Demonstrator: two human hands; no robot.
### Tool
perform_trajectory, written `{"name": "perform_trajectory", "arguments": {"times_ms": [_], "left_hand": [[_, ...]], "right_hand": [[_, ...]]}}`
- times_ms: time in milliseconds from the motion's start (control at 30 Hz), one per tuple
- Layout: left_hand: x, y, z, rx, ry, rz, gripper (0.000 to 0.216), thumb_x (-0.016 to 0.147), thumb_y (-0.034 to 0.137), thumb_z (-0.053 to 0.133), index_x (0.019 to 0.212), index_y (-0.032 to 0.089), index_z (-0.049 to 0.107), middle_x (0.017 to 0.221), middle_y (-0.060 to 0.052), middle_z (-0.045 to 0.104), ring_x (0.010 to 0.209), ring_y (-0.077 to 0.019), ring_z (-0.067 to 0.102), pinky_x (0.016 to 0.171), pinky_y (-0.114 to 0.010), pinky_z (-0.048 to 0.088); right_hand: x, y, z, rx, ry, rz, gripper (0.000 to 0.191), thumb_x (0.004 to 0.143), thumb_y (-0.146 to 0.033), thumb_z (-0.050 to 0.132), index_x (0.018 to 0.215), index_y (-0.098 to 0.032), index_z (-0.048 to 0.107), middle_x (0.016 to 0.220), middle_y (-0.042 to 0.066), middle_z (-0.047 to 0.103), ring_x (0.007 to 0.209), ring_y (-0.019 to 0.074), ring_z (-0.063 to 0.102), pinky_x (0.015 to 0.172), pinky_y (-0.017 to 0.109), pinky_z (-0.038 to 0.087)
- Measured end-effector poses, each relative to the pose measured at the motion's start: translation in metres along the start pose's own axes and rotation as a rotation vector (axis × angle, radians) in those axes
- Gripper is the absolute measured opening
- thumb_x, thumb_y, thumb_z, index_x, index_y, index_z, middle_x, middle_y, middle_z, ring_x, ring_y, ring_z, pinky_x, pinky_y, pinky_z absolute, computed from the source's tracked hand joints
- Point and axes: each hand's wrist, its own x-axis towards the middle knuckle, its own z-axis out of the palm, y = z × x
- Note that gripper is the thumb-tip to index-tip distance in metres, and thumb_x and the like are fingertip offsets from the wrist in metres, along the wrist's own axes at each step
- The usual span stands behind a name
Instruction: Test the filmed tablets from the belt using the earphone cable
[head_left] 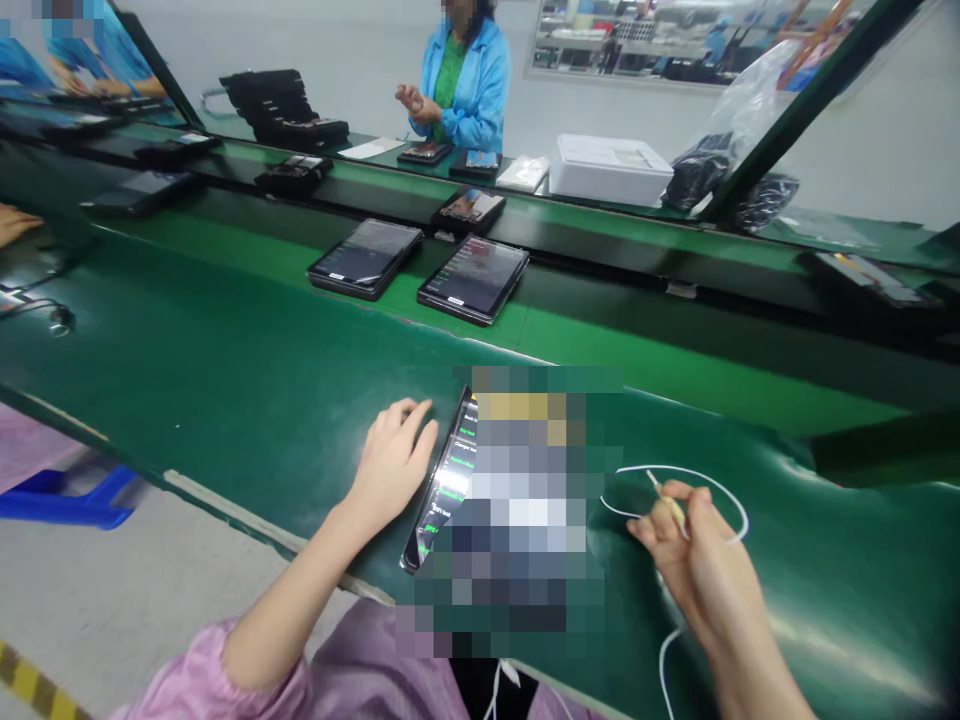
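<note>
A tablet point(448, 490) lies on the green bench in front of me, its lit screen showing a list of test lines in white and green. A pixelated patch hides most of its right side. Beside the tablet's left edge, my left hand point(396, 458) rests with its fingers stretched out, holding nothing; whether a fingertip touches the edge I cannot tell. To the right of the tablet, my right hand point(694, 545) pinches a thin white cable point(705, 470) near its end. Something yellowish shows at those fingers. The cable loops behind the hand and runs down toward the bench's near edge.
Beyond the bench, two tablets point(367, 257) lie on a lower green strip. More devices point(472, 207) sit on a dark ledge behind. Across stands a co-worker in a blue jacket point(487, 85), near a white box point(609, 170). A blue stool point(82, 500) is at lower left.
</note>
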Motion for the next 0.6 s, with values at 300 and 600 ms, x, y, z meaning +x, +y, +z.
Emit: {"name": "perform_trajectory", "arguments": {"times_ms": [300,600], "left_hand": [[-0.059,0.015,0.016,-0.602,-0.123,-0.250,0.043,0.090,0.055,0.050,0.114,0.022,0.062,0.132,-0.010,0.054,0.131,-0.0293,0.044,0.114,-0.044,0.030],[-0.062,0.060,-0.009,-1.433,-0.279,-0.724,0.063,0.074,0.045,0.080,0.125,0.023,0.050,0.093,-0.002,0.071,0.074,-0.0178,0.069,0.063,-0.024,0.054]], "right_hand": [[-0.047,0.017,0.039,-0.808,-0.074,-0.103,0.073,0.080,-0.081,0.037,0.100,-0.023,0.077,0.103,0.015,0.073,0.101,0.0371,0.066,0.087,0.048,0.050],[-0.052,-0.015,0.035,-0.053,-0.096,0.352,0.062,0.053,-0.067,0.084,0.095,-0.022,0.079,0.103,0.008,0.075,0.102,0.0324,0.069,0.092,0.043,0.055]]}}
